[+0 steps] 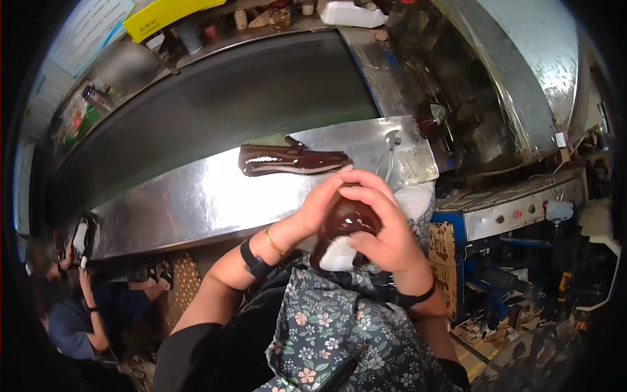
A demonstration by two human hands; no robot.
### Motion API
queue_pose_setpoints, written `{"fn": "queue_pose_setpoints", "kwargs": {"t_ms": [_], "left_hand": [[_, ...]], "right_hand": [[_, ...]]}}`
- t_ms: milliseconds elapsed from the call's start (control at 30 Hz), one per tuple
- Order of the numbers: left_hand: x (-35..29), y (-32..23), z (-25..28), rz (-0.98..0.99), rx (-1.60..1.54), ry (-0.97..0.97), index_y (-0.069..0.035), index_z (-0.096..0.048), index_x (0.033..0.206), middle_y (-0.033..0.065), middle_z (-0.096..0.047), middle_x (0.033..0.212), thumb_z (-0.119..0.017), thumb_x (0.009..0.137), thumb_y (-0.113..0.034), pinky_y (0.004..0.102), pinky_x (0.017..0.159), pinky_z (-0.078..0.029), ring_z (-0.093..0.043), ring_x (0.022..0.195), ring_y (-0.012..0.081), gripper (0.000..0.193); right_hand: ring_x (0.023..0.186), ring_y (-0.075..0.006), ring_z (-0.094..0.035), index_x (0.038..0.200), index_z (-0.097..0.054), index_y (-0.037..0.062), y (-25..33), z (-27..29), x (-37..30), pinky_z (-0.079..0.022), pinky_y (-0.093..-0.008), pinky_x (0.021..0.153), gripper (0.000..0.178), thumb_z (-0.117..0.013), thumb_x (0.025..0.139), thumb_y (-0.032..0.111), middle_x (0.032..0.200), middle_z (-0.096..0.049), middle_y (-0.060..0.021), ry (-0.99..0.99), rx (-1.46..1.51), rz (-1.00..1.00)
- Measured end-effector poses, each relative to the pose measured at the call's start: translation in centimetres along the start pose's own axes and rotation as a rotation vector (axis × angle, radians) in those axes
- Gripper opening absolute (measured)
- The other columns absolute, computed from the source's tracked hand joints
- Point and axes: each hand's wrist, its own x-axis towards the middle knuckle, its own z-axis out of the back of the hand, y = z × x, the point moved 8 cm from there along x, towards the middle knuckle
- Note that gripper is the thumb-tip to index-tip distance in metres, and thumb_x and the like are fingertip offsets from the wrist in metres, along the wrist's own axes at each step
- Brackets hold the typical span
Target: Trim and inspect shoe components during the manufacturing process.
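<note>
Both of my hands are closed around a glossy dark brown-red shoe (353, 217), held close over my lap at the metal table's near edge. My left hand (321, 201) wraps its far left side. My right hand (390, 228) curls over it from the right, with the thumb by a white patch at the near end. The fingers of both hands meet at the far end and hide part of the shoe. A matching shiny loafer (290, 161) lies on its side on the table just beyond my hands. To its right rest metal pincers (391, 151).
The shiny metal table (196, 199) runs along a dark conveyor belt (261, 85). A machine panel with knobs (516, 214) stands at the right. At the far left a co-worker (98, 313) handles another shoe (83, 236). Jars (279, 14) and a yellow box (166, 14) stand behind the belt.
</note>
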Motion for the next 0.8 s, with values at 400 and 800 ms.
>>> {"fn": "queue_pose_setpoints", "kwargs": {"t_ms": [400, 800], "left_hand": [[-2.3, -6.4, 5.0, -0.706, 1.902, -0.277, -0.002, -0.055, 0.121, 0.0213, -0.050, 0.130, -0.074, 0.072, -0.021, 0.0544, 0.107, -0.029, -0.044, 0.123, 0.0423, 0.056], [-12.7, -9.9, 23.6, -0.375, 0.895, -1.169, 0.003, -0.032, 0.144, 0.0197, -0.055, 0.126, -0.069, 0.089, -0.032, 0.0323, 0.094, -0.045, -0.055, 0.114, 0.0230, 0.075]], "right_hand": [[0.112, -0.0320, -0.059, 0.130, -0.051, 0.0023, -8.7, 10.4, -27.9, -0.051, -0.0496, 0.093, 0.061, -0.062, 0.081, 0.036, 0.127, -0.057, -0.0146, -0.885, 0.946, -0.653], [0.120, -0.0371, -0.049, 0.136, -0.036, -0.0075, -25.9, 26.7, -8.0, -0.037, -0.0437, 0.103, 0.063, -0.064, 0.089, 0.024, 0.127, -0.050, -0.0288, -0.836, -0.439, -0.611]]}}
